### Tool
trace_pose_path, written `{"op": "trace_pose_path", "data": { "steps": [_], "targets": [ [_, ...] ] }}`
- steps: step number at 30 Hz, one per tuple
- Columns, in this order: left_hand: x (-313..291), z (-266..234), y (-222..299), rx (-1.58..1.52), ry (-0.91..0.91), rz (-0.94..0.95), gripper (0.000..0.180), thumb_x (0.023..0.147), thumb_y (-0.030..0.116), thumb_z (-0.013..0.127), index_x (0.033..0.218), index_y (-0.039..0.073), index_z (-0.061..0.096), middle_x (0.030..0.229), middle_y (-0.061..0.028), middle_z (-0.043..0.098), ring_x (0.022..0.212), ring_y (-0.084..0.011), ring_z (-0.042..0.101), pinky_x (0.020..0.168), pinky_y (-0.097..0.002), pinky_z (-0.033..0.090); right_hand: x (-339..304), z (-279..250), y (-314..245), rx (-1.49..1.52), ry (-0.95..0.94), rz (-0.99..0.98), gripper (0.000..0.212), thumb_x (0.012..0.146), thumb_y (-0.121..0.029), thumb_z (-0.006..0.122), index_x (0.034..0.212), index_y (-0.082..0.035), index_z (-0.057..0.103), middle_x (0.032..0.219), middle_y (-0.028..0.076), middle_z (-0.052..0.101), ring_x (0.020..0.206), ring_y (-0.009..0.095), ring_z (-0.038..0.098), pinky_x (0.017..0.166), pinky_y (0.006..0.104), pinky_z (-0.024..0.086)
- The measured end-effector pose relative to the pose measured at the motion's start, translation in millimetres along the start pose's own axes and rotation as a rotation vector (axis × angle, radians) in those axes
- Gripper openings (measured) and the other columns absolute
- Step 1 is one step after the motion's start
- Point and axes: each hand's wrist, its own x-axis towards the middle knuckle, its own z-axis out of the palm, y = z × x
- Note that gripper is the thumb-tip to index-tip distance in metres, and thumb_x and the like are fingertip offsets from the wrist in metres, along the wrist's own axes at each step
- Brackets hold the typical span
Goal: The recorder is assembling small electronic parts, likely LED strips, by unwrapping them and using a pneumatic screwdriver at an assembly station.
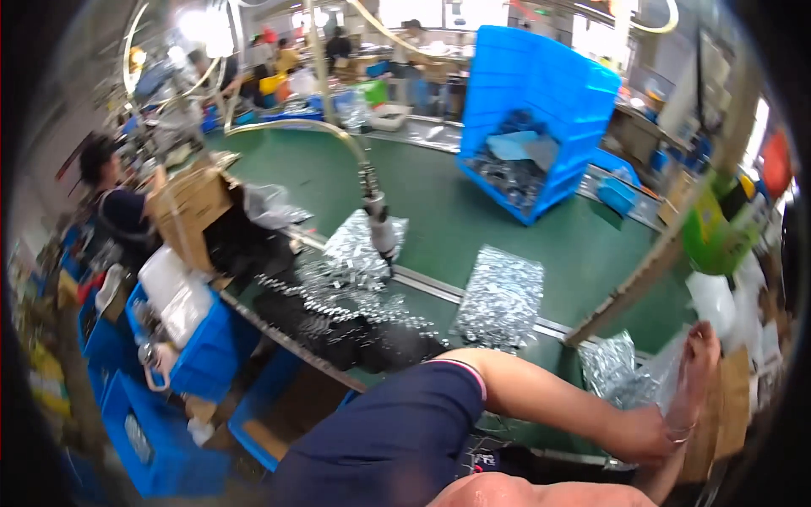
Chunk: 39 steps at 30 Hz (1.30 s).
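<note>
Green counter [422,194] fills the middle of my remote view, with a busy workshop behind it and a co-worker [127,198] at its left. A hose-fed tool [378,224] hangs over it, I judge so that it stays within reach. Farther back, a blue bin [587,118] has its open side towards me, dark pieces heaped low inside; that placing probably makes them easy to get at. Over at left, a carton [190,203] is tipped with its mouth towards the counter, likely to let the load out without lifting. Silver parts [338,306] lie strewn near it, and beyond them a silver packet [503,296] lies flat, its long axis running away from me and slightly right.

Both hands are at the far right, near the counter's close edge. My right hand [698,359] has its fingers aimed up the view, beside some cardboard [733,397], and overlaps a clear bag [663,372]. I cannot tell whether its grip pinches the plastic. My left hand [644,435] crosses at the right wrist; its fingers are lost there, so I cannot tell that grip either. The bag sits just left of the right hand, its long axis seeming to slant from lower left up towards those fingers. Which end is its mouth, I cannot make out.
</note>
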Motion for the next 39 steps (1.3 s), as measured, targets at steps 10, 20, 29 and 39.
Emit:
{"op": "trace_pose_path", "data": {
  "steps": [10,20,29,39],
  "targets": [
    [-130.2,11.3,-143.9,-0.555,0.720,-1.161,0.031,0.090,0.025,0.053,0.076,-0.001,0.059,0.065,-0.0096,0.058,0.057,-0.0177,0.059,0.053,-0.0330,0.046,23.3,13.0,103.5,-0.711,-0.593,-0.072,0.028,0.082,-0.005,0.053,0.108,0.004,0.055,0.094,0.014,0.062,0.087,0.020,0.060,0.077,0.0301,0.046],
    [-160.9,37.5,-122.5,-0.064,0.334,-1.250,0.035,0.089,0.031,0.052,0.074,0.000,0.057,0.067,-0.0144,0.060,0.064,-0.0282,0.060,0.062,-0.0389,0.046,-48.1,-117.6,194.9,-1.053,0.168,0.242,0.058,0.087,-0.040,0.057,0.120,0.007,0.047,0.108,0.020,0.058,0.100,0.028,0.055,0.090,0.0364,0.040],
    [-181.7,44.3,-126.2,0.146,0.102,-0.747,0.020,0.085,0.020,0.050,0.077,0.003,0.059,0.072,-0.0176,0.059,0.070,-0.0377,0.058,0.065,-0.0459,0.045,-21.5,-126.4,213.6,-0.699,0.307,0.305,0.058,0.083,-0.035,0.064,0.116,0.011,0.051,0.113,0.017,0.058,0.101,0.023,0.055,0.090,0.0355,0.042],
    [-234.1,13.0,-42.0,0.239,0.128,-0.861,0.062,0.081,0.024,0.060,0.137,0.019,0.033,0.141,-0.0102,0.031,0.127,-0.0317,0.034,0.100,-0.0465,0.032,-30.9,-41.5,165.7,-1.178,0.283,-0.019,0.041,0.076,-0.036,0.071,0.097,-0.002,0.060,0.078,0.015,0.063,0.070,0.030,0.060,0.069,0.0374,0.047]
  ]
}}
